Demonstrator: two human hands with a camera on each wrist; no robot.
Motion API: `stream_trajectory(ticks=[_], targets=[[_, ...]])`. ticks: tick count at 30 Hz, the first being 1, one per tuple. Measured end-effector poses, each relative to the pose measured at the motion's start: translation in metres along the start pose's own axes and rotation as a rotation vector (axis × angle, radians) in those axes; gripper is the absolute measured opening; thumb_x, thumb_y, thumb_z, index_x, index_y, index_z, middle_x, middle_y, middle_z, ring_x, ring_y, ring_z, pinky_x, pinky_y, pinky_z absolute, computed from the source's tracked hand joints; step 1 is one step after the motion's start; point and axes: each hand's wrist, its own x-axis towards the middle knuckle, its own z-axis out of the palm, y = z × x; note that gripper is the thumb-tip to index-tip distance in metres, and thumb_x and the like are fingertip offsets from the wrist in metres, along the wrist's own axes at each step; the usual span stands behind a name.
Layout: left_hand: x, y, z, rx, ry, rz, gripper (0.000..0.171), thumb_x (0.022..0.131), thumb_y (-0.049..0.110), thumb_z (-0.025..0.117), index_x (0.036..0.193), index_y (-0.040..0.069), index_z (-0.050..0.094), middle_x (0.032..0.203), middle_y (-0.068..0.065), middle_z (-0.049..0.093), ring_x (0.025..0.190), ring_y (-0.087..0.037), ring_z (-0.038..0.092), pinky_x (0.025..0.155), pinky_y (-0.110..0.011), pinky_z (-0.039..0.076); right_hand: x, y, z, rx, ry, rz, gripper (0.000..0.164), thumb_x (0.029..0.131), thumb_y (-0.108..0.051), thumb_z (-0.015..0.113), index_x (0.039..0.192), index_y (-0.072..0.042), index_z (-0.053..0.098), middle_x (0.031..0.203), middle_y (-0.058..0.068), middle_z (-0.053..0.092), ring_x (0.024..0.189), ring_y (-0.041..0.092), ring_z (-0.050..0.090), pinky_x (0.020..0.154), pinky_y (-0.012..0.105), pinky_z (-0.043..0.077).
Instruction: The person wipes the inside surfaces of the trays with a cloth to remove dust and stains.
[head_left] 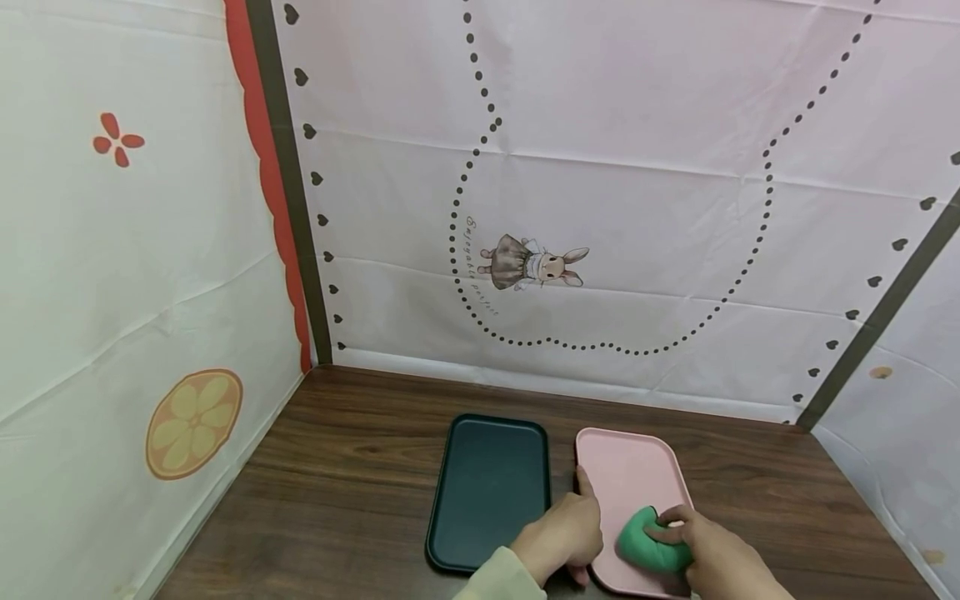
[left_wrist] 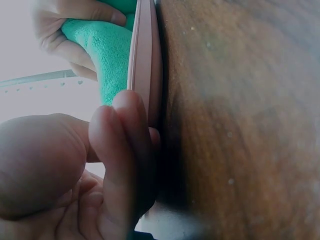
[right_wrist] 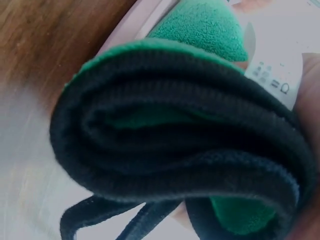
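A folded green towel point(head_left: 647, 546) with dark edging lies against the near part of the pink tray point(head_left: 615, 467). My right hand point(head_left: 716, 554) grips it from the right, thumb and fingers around the fold. In the right wrist view the towel's point(right_wrist: 200, 30) layered dark border, a white tag point(right_wrist: 275, 82) and a dark strap loop fill the picture. At the pink tray's left side is my left hand point(head_left: 566, 533), one finger stretched along the rim. Seen from the left wrist, other left-hand fingers point(left_wrist: 120, 125) bend in against the tray's edge point(left_wrist: 145, 60).
Left of the pink tray lies a dark green tray point(head_left: 495, 475), close beside my left hand. Both rest on a brown wood-grain table point(head_left: 337, 483). Printed cloth point(head_left: 637, 208) hangs behind the table and along both sides.
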Motion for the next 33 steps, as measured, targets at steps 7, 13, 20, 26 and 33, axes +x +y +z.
stream_trajectory(ticks=[7, 13, 20, 26, 33], targets=[[0.000, -0.001, -0.001, -0.013, -0.004, -0.002, 0.090, 0.097, 0.006, 0.064, 0.167, 0.004, 0.006, 0.065, -0.009, 0.063, 0.034, -0.012, 0.057, 0.042, -0.023, 0.050, 0.002, -0.003, 0.002, 0.028, 0.005, 0.123, 0.066, 0.068, 0.017, 0.068, 0.124, -0.017, 0.078, 0.133, -0.002, 0.065, 0.093, 0.014, 0.060, 0.067, 0.029, 0.042], [-0.001, -0.001, -0.002, -0.006, -0.010, 0.011, 0.090, 0.097, 0.004, 0.063, 0.167, 0.004, 0.006, 0.064, -0.007, 0.063, 0.035, -0.012, 0.057, 0.043, -0.023, 0.051, 0.003, -0.002, 0.002, -0.008, 0.065, 0.143, 0.060, 0.071, 0.014, 0.065, 0.125, -0.010, 0.077, 0.131, 0.008, 0.065, 0.109, 0.031, 0.069, 0.074, 0.048, 0.057], [0.000, -0.001, -0.001, 0.001, 0.013, 0.016, 0.090, 0.096, 0.003, 0.063, 0.167, 0.004, 0.008, 0.073, -0.012, 0.066, 0.035, -0.011, 0.057, 0.042, -0.022, 0.050, 0.004, -0.003, 0.001, -0.040, 0.114, 0.148, 0.058, 0.074, 0.008, 0.064, 0.128, -0.009, 0.075, 0.130, 0.008, 0.066, 0.114, 0.037, 0.069, 0.081, 0.056, 0.058], [0.003, -0.001, -0.001, -0.018, 0.006, -0.002, 0.091, 0.096, 0.002, 0.063, 0.167, 0.006, 0.007, 0.077, -0.015, 0.067, 0.034, -0.011, 0.057, 0.039, -0.024, 0.049, 0.007, -0.006, 0.001, -0.058, 0.106, 0.143, 0.056, 0.076, 0.006, 0.065, 0.131, -0.006, 0.073, 0.129, 0.012, 0.065, 0.112, 0.038, 0.069, 0.081, 0.057, 0.058], [0.003, -0.001, -0.001, -0.025, -0.004, -0.004, 0.090, 0.096, 0.002, 0.063, 0.167, 0.006, 0.007, 0.075, -0.014, 0.064, 0.034, -0.011, 0.056, 0.037, -0.023, 0.047, 0.013, -0.005, -0.001, -0.053, 0.059, 0.145, 0.057, 0.078, 0.005, 0.064, 0.134, -0.003, 0.069, 0.127, 0.015, 0.063, 0.107, 0.037, 0.069, 0.078, 0.059, 0.058]])
